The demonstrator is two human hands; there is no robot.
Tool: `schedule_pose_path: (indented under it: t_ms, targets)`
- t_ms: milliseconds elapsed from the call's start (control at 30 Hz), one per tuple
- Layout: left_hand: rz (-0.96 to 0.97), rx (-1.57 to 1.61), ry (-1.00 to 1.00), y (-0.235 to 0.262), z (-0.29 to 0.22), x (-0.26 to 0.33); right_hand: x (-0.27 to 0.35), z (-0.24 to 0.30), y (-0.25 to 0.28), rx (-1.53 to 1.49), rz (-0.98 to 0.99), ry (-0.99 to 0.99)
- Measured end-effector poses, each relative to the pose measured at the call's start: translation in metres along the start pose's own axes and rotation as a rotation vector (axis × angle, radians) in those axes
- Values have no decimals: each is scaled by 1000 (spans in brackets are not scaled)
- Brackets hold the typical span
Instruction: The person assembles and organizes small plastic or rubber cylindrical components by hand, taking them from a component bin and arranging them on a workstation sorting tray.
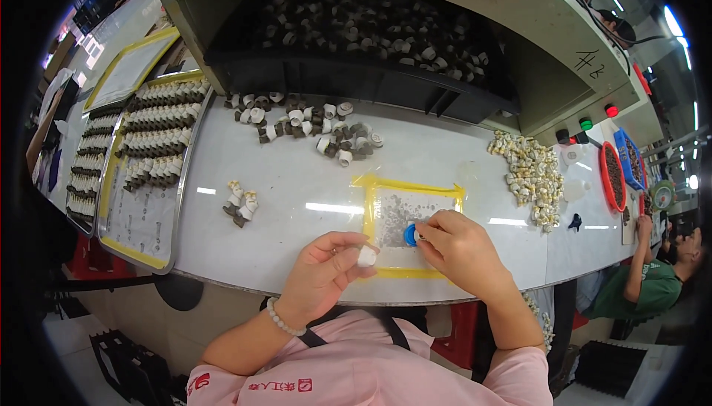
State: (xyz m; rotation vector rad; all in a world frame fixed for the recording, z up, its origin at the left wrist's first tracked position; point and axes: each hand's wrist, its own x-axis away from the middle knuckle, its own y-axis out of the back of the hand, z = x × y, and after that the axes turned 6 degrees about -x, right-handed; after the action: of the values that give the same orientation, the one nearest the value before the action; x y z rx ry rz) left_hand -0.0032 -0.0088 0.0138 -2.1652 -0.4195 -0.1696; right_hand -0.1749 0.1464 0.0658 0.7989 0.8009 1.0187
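Observation:
Between the fingertips of my left hand [326, 269] is a small white cup-shaped part [366, 256]. My right hand [461, 249] has thumb and fingers pinched at the rim of a small round blue dish [410, 235]; whether they grip something small there is hidden. The blue dish rests on a white sheet [437, 203] spotted with grey stains and edged with yellow tape. Left of the sheet lie a few white-and-dark figure-like pieces [241, 204] on the table.
Metal trays [141, 224] with rows of assembled pieces stand at the left. Loose white-and-dark parts [345, 155] lie farther back. A black bin [356, 83] of parts sits under a metal housing. White-and-yellow pieces [528, 176] are heaped right. A co-worker [653, 280] sits far right.

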Motion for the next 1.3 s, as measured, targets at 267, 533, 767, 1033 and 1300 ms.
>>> schedule_pose_path:
  t_ms: [267, 533, 767, 1033, 1300]
  targets:
    - [26, 8, 4, 2, 2, 2, -6, 2, 4, 76, 89, -12]
    - [51, 10, -21, 4, 5, 1, 15, -1, -13, -519, -227, -219]
    - [26, -59, -87, 1, 12, 1, 15, 12, -24, -831, -228, -233]
    - [37, -102, -133, 3, 16, 1, 5, 26, -23, -756, -143, -99]
    - [-48, -184, -191, -2, 20, 4, 6, 33, -31, -727, -137, -147]
